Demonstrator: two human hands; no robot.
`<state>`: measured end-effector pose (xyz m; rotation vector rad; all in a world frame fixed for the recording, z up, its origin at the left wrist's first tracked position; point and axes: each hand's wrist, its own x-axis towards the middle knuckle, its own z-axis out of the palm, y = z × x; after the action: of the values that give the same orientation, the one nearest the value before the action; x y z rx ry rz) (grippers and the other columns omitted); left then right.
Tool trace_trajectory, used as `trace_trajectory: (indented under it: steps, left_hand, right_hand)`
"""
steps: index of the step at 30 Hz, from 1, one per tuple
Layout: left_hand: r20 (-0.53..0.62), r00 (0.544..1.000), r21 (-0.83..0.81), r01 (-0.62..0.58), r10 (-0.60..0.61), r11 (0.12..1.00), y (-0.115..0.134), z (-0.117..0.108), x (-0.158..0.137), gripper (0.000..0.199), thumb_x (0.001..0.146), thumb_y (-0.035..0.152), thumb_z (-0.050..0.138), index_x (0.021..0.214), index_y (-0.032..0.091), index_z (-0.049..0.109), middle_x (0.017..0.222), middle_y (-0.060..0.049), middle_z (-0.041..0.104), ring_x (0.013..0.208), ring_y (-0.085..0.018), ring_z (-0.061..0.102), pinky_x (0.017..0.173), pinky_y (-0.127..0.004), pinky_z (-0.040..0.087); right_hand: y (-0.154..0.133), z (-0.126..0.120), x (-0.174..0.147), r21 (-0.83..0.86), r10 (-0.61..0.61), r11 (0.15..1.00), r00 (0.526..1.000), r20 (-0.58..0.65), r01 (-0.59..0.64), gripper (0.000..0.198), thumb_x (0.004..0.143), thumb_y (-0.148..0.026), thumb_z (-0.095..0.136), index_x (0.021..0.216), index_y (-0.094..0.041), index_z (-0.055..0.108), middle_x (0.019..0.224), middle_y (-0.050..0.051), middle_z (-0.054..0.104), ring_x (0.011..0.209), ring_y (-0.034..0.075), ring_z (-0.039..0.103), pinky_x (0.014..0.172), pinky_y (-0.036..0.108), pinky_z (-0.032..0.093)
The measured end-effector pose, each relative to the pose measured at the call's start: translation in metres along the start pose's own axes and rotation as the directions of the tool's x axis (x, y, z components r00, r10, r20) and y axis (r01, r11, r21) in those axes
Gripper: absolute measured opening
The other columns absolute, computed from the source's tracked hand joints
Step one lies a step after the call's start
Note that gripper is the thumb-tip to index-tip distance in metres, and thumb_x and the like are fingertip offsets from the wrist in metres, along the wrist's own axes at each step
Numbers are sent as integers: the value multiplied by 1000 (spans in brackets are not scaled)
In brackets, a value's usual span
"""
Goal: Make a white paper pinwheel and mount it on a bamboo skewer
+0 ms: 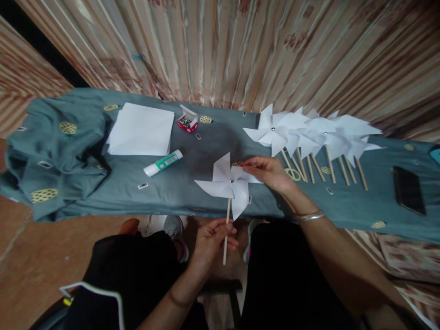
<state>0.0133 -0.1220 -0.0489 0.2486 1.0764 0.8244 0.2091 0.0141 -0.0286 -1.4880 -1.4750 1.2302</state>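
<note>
A white paper pinwheel [223, 189] on a wooden stick is held upright over the front edge of the cloth-covered table. My left hand [215, 236] pinches its stick below the blades. Fingers of my right hand [266, 172] are closed on the tip of the right-hand blade. A metal pin shows at the pinwheel's centre. To the right, several finished-looking white pinwheels [309, 130] lie overlapping in a row, their sticks pointing toward me. Pale green-handled scissors [292, 174] lie partly under those sticks, their blades hidden.
A stack of white paper [142, 130] lies at the left, with a glue stick [163, 163] in front. Beside it stands an open red box of metal pins [187, 121]. A dark phone [408, 190] rests at the right. Bunched cloth [65, 151] covers the left end; a curtain [206, 50] hangs behind.
</note>
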Motion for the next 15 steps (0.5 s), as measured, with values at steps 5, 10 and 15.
trace_trajectory:
  steps: [5, 10, 15]
  left_hand:
    - [-10, 1000, 27, 12, -11, 1000, 2, -3, -3, 52, 47, 45, 91, 82, 11, 72, 65, -2, 70, 46, -11, 63, 46, -21, 51]
    - [-18, 998, 81, -59, 60, 995, 1, -11, -6, 50, 55, 44, 89, 90, 14, 72, 76, -3, 72, 60, -12, 67, 60, -22, 54]
    - [-76, 943, 372, -274, 323, 887, 10, -26, -15, 32, 70, 32, 80, 98, 19, 72, 84, -1, 70, 81, -15, 67, 78, -24, 52]
  right_hand:
    - [7, -1, -2, -116, -47, 992, 999, -19, 44, 32, 67, -47, 74, 83, -19, 73, 80, 4, 74, 68, 16, 61, 66, 31, 47]
    - [3, 2, -8, -315, -171, 936, 985, -14, 158, 24, 77, -37, 67, 91, -18, 72, 94, 7, 75, 84, 21, 66, 80, 36, 50]
    - [-4, 11, -12, -442, -295, 855, 955, 11, 270, 17, 79, -28, 65, 94, -23, 71, 116, 6, 72, 110, 25, 64, 100, 41, 45]
